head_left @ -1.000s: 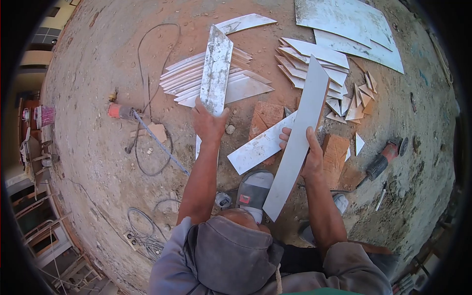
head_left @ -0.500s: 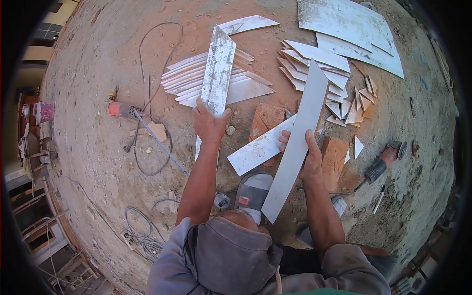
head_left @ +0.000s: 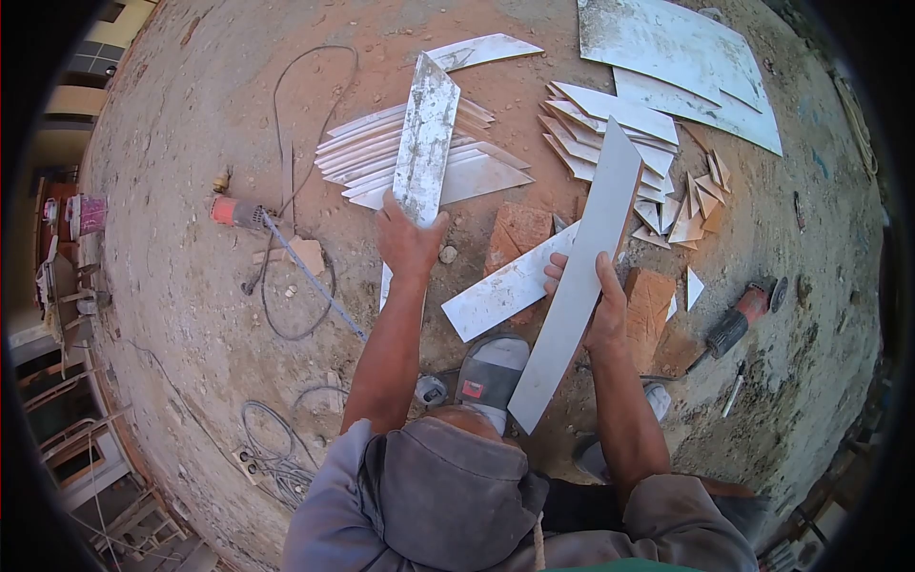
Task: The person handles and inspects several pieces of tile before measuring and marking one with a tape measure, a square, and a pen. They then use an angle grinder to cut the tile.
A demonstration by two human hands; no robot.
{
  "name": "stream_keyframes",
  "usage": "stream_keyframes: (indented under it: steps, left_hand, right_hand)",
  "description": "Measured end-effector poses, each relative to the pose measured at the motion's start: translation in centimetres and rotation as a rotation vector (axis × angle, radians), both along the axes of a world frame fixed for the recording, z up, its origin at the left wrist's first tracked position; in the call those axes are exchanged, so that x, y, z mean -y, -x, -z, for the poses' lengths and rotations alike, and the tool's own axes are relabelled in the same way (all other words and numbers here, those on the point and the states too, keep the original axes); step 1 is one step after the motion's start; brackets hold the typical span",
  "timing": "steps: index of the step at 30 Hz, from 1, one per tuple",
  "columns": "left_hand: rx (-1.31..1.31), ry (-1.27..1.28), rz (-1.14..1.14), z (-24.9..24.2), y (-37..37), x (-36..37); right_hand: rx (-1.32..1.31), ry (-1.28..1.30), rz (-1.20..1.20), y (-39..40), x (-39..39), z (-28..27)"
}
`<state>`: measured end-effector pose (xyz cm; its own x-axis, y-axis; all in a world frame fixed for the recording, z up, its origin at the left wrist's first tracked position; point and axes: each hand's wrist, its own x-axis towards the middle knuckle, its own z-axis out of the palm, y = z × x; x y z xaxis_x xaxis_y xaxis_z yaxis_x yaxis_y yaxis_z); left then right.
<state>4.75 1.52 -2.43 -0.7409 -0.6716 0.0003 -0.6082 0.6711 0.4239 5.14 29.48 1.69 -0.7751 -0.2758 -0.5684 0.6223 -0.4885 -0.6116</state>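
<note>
My left hand (head_left: 410, 243) grips the lower end of a stained white tile strip (head_left: 426, 133) with a slanted top. That strip lies across a fanned stack of cut tile strips (head_left: 367, 157). In my right hand (head_left: 602, 300) is a long, clean grey-white tile strip (head_left: 579, 276), tilted, with its pointed end away from me and its other end near my shoe (head_left: 491, 377). Fingers wrap its left edge and the thumb presses the right. Between the hands, a white tile piece (head_left: 505, 286) rests against a reddish block (head_left: 518, 234). A second reddish block (head_left: 648, 310) is right of my right hand.
An angle grinder (head_left: 743, 319) lies at the right, and an orange power tool (head_left: 238, 213) with a cable at the left. Further off are another tile stack (head_left: 620, 110), triangular offcuts (head_left: 703, 200) and large sheets (head_left: 667, 43). Coiled cable (head_left: 276, 453) lies lower left.
Almost nothing differs. Both hands keep their grip, and the view has shifted very slightly.
</note>
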Motion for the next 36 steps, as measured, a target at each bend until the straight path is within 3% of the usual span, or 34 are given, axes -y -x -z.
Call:
stream_keyframes:
  steps: [25, 31, 33, 36]
  left_hand:
    - [-0.052, -0.01, 0.022, 0.6, -0.3, 0.2]
    - [-0.273, 0.045, 0.144, 2.0, -1.6, 0.5]
    - [-0.362, 0.274, 0.25, 1.5, -1.5, 0.6]
    - [-0.41, 0.116, 0.281, -0.6, -1.1, -0.5]
  right_hand:
    - [-0.002, 0.03, 0.004, -0.1, 0.4, 0.0]
    - [0.011, 0.028, 0.039, 0.2, 0.0, 0.0]
    - [0.011, 0.019, 0.07, 0.2, 0.2, 0.2]
    - [0.01, 0.002, 0.121, 0.4, 0.3, 0.2]
